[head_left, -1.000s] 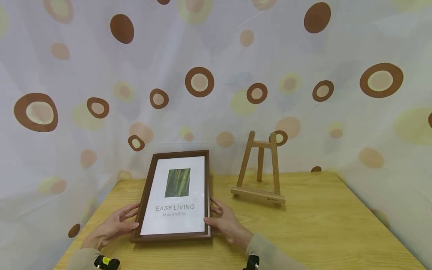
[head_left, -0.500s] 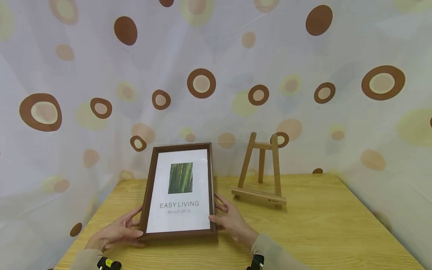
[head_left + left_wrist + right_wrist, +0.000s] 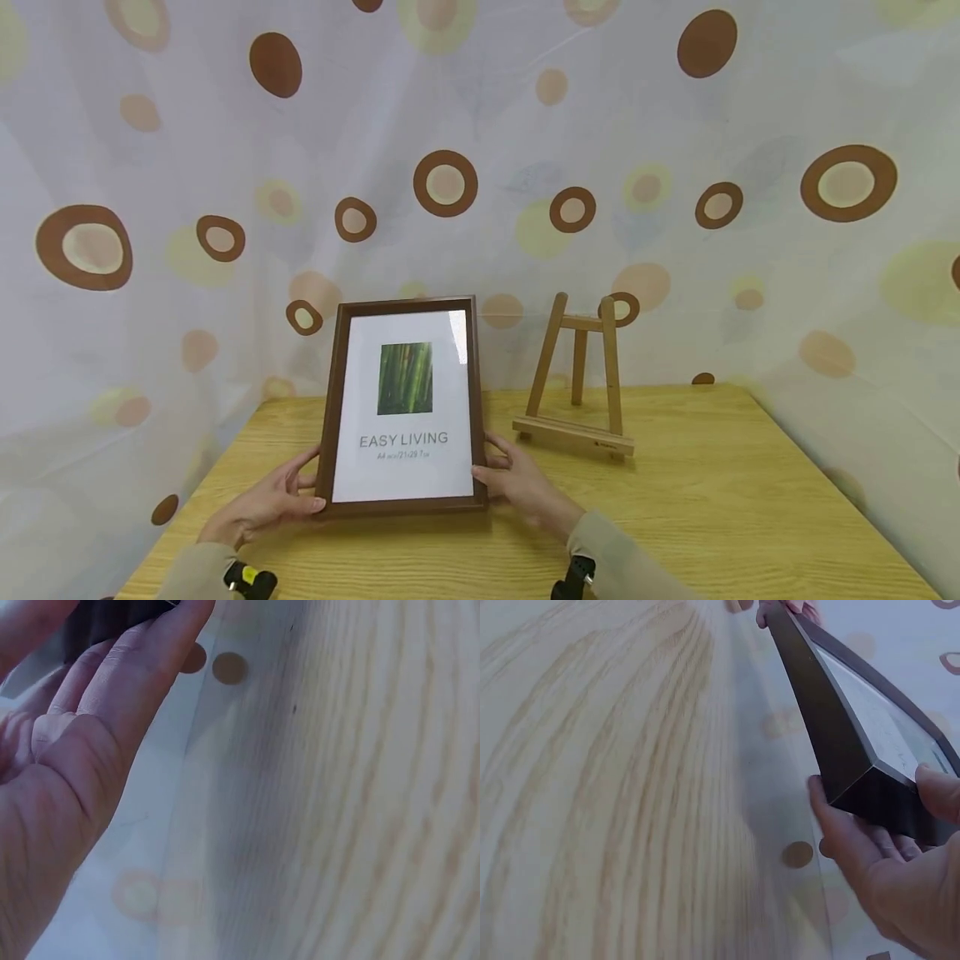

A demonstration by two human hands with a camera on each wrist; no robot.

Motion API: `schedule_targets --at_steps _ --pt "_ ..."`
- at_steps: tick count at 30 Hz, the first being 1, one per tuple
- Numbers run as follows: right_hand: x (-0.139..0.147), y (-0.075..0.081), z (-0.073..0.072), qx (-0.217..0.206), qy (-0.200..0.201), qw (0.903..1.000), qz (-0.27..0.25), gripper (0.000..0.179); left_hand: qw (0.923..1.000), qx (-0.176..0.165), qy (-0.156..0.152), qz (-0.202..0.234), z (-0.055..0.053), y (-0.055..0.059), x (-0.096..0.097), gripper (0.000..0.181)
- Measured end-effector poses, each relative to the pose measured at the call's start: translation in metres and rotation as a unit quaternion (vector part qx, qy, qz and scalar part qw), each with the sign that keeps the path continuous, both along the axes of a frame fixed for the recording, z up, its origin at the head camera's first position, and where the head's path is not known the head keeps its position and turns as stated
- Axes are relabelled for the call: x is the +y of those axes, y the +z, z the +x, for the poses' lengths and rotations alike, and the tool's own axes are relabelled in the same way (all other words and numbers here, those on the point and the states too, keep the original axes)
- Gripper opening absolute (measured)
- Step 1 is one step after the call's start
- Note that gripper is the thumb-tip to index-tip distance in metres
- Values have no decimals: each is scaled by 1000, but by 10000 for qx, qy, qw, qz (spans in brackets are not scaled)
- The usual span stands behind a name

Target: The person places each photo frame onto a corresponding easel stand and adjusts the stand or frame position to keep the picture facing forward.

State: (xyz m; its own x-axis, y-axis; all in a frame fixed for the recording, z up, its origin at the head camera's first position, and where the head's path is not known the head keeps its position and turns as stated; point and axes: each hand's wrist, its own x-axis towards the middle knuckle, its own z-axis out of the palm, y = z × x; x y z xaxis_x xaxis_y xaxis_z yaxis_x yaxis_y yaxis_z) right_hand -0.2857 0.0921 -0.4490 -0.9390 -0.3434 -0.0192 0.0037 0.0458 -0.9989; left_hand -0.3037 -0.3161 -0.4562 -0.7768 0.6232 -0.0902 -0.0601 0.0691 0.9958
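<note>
A brown picture frame [image 3: 405, 506] is held tilted up over the table, its white insert with a green picture and "EASY LIVING" facing the head camera. My left hand [image 3: 266, 504] grips its lower left side, thumb on the front corner. On the lower right side my right hand [image 3: 525, 492] holds it, thumb at the front edge. In the right wrist view the fingers [image 3: 847, 832] reach under the frame's dark edge [image 3: 821, 712], which is clear of the table. The left wrist view shows only a dark bit of the frame [image 3: 112, 626] beyond the palm.
A small wooden easel [image 3: 573, 429] stands to the right of the frame, with a ledge along its front. The wooden table [image 3: 720, 500] ends at the back against a white curtain [image 3: 480, 100] printed with brown and yellow ovals.
Both hands have raised the picture frame and tipped its top edge up, so it stands steeper and slightly further right. The easel has stayed in place.
</note>
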Motion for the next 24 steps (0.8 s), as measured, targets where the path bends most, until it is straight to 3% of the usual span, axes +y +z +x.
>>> schedule_targets --at_steps 3,5,14,21,24 --pt "6 1 0 -178 75 9998 46 80 9993 62 -173 338 -3 -1 6 96" --pt "9 0 0 -205 37 9997 117 80 9992 130 -114 371 -4 -1 11 94" --pt "20 2 -8 -53 -391 9992 -25 75 9974 404 574 -138 -8 3 35 97" --pt "33 9 -13 -95 -553 9983 -174 71 9866 872 1197 -692 -11 6 55 98" --pt "39 12 -15 -101 -684 9975 -110 70 9845 986 1294 -662 -14 7 65 91"
